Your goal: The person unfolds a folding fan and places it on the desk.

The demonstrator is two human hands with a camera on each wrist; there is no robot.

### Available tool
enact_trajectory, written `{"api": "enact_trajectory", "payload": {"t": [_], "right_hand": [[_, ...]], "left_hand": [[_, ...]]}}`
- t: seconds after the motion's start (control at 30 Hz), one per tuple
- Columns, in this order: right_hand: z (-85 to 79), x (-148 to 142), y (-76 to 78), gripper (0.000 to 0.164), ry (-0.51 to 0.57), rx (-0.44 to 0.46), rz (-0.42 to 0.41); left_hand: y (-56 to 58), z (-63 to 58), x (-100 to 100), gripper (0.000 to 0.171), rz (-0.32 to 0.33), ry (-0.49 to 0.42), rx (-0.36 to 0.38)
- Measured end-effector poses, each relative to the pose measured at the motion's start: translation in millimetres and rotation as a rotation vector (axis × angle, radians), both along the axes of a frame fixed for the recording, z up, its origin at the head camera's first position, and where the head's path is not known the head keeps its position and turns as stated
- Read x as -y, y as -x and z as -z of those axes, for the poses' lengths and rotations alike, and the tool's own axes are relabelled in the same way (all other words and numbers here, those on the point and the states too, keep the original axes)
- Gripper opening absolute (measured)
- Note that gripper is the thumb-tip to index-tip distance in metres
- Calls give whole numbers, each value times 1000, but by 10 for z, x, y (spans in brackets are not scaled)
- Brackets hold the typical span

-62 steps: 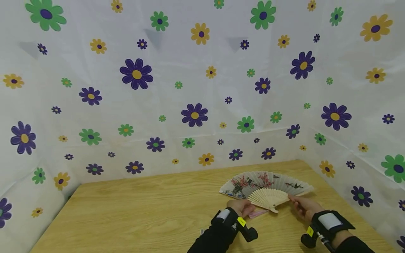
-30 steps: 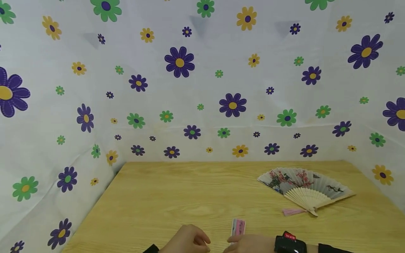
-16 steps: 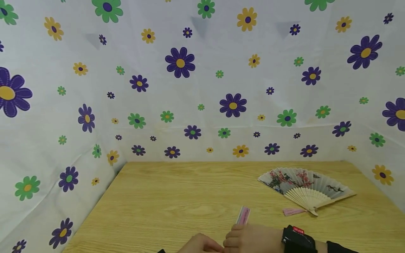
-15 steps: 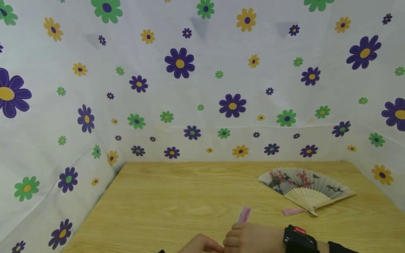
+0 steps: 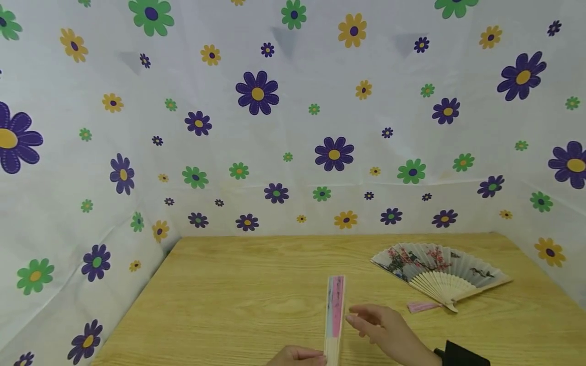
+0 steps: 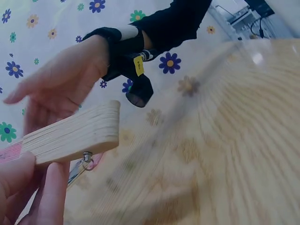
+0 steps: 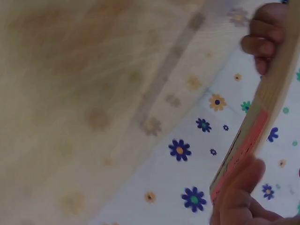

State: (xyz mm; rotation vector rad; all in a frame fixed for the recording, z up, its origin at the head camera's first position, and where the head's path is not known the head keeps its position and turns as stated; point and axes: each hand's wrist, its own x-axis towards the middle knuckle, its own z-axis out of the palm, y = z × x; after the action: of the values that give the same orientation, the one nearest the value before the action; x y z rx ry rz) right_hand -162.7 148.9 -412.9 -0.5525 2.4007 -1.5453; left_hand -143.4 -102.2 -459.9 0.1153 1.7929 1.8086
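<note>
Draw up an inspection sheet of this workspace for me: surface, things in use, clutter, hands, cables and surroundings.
Surface: light-brown wood-grain table.
Things in use: a folded hand fan with pink and pale-blue edges and pale slatted sticks, held; a spread white fan printed with pink blossoms, lying at the table's right, its pink tassel beside it.
Clutter: nothing seen.
Hands: left hand grips the folded fan near its riveted end; right hand is close beside that fan, fingers loosely bent, contact unclear.
Cables: a thin black cable-like line in the left wrist view's background.
Surroundings: white sheeting with purple, green and yellow flowers.
</note>
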Motion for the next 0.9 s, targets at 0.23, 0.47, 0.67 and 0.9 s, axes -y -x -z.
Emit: {"api": "enact_trajectory", "payload": {"t": [0.23,0.47,0.67,0.9], "right_hand": [[183,67,-20,32,67,368,-114],[159,157,-155,26,48,277,49],[121,147,-168,23,69,340,102],[135,97,-153,24,35,315,120]], "left_hand": [[-40,32,-144,37,4,-38,5],[-44,27,-237,33,-1,-22,-104],[-56,-56,-258,33,-15,-32,-107],[-84,-101,-263,33,-67,-10,-123]]}}
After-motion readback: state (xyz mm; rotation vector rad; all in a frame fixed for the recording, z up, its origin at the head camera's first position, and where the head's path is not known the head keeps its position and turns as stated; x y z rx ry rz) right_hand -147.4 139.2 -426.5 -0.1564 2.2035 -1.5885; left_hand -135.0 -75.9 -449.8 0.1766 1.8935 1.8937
